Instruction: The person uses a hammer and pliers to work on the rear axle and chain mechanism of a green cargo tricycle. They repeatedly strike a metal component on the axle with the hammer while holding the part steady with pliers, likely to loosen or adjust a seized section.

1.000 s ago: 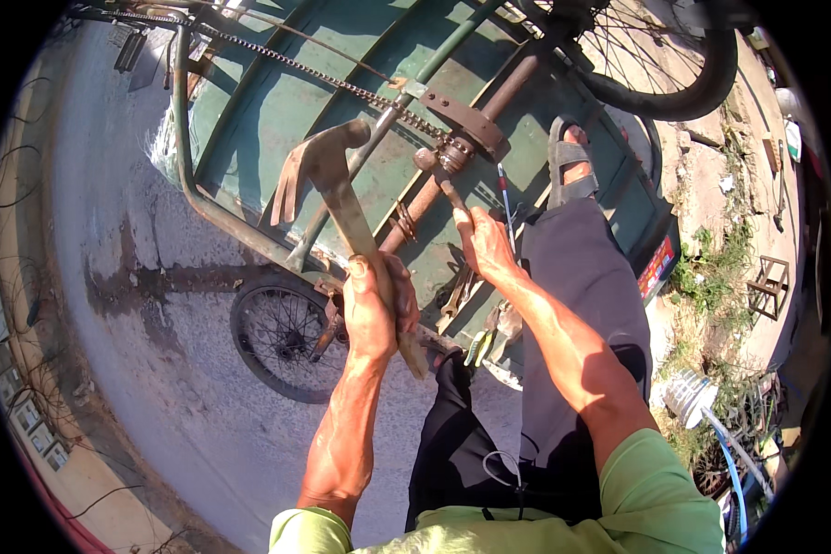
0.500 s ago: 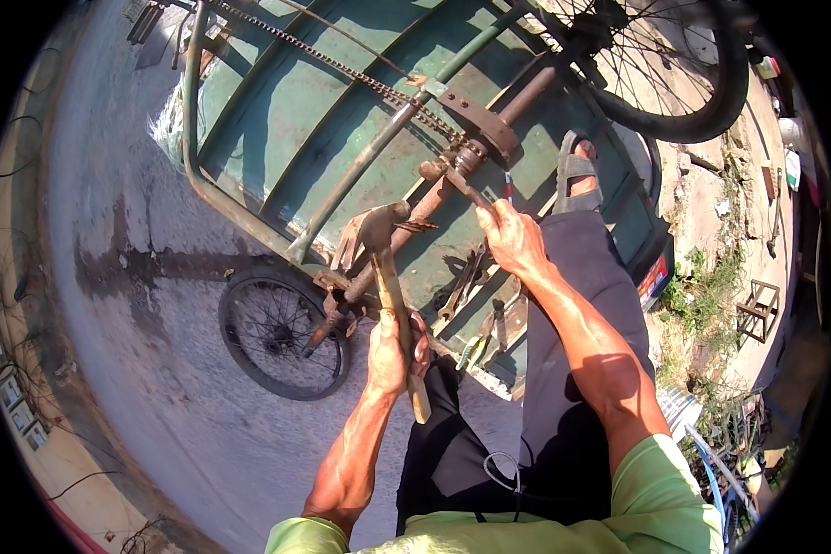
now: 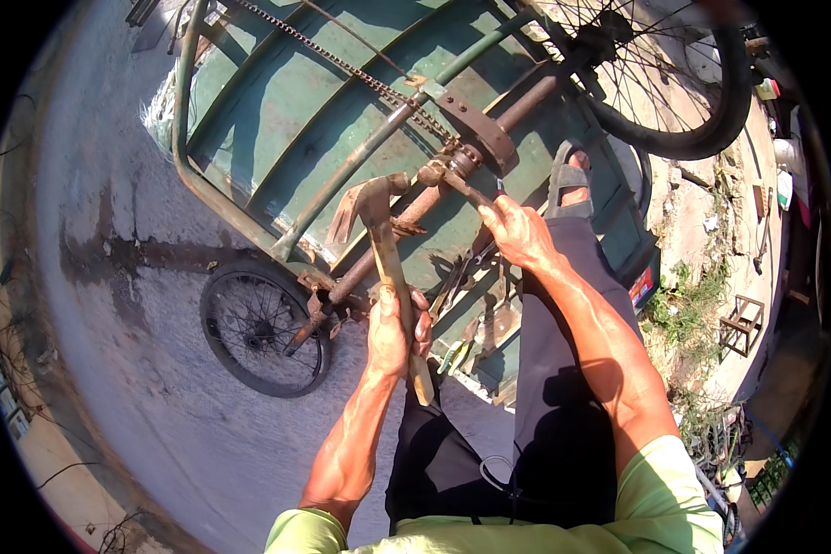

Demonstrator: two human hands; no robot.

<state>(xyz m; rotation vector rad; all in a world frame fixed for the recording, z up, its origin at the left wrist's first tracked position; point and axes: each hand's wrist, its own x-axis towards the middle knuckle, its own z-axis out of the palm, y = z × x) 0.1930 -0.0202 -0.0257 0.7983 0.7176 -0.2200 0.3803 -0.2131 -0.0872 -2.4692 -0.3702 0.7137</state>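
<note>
A rusty axle [image 3: 425,201] slants across the green metal underside [image 3: 295,120] of a cart, from the near left to the far right. The left grip [image 3: 399,334], on the near side of the axle, is wrapped around the wooden handle of a claw hammer [image 3: 390,258]. That handle crosses in front of the axle, and the hammer's steel head is raised on the left of it, the claws pointing away and the striking face turned toward it.

The right grip [image 3: 517,233], to the right of the axle, is clenched on the handle of a round-headed hammer [image 3: 462,187]. This tool's rusty head overlaps the middle of the axle, just beside the sprocket [image 3: 466,160]; whether it touches the metal cannot be told. A chain [image 3: 369,81] comes to the sprocket from the far left of the axle, and a curved rusty band [image 3: 475,127] arches over the axle just beyond.

One spoked wheel [image 3: 266,330] lies by the axle's near left end, another [image 3: 674,146] by its far right end. To the near right of the axle are some wrenches [image 3: 451,284] and green-handled pliers [image 3: 454,355]. A sandalled foot [image 3: 572,185] stands to its right.
</note>
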